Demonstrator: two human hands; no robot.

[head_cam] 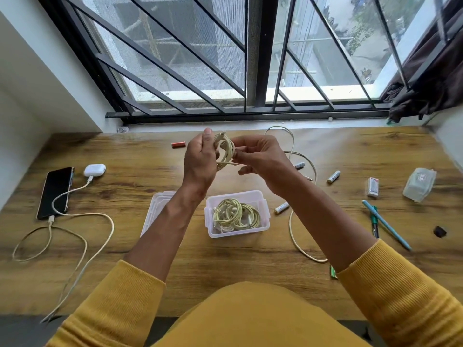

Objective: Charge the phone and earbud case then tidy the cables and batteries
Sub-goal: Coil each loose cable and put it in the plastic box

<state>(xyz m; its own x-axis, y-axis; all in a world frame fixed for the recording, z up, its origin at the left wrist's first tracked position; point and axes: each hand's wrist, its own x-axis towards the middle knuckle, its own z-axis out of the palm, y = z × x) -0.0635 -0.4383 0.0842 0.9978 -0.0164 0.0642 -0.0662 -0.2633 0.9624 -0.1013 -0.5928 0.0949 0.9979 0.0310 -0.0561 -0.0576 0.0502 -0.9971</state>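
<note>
Both sets of fingers meet on one coiled cream braided cable [225, 152], raised above the wooden desk [155, 169]: the left hand [200, 159] curls round the loops, and the right hand [258, 156] pinches a strand at the coil's edge, its lower fingers loosely bent. Directly below the fingers sits one clear plastic box [238, 214] holding more coiled pale yellow and white cables [234, 215]; its clear lid [156, 209] lies flat just left of it. Right of the fingers one loose cream cable [292, 221] snakes across the desk, with three white cylindrical batteries near it [300, 165], [333, 177], [281, 208]. One red battery [178, 144] lies just left of the left fingers. Far left of the fingers lie one black slab phone [55, 192] and one white rounded earbud case [94, 170], each with a white cable plugged in. Far right lie two pens [385, 227], a small white box [372, 187] and a frosted plastic case [419, 184].
</note>
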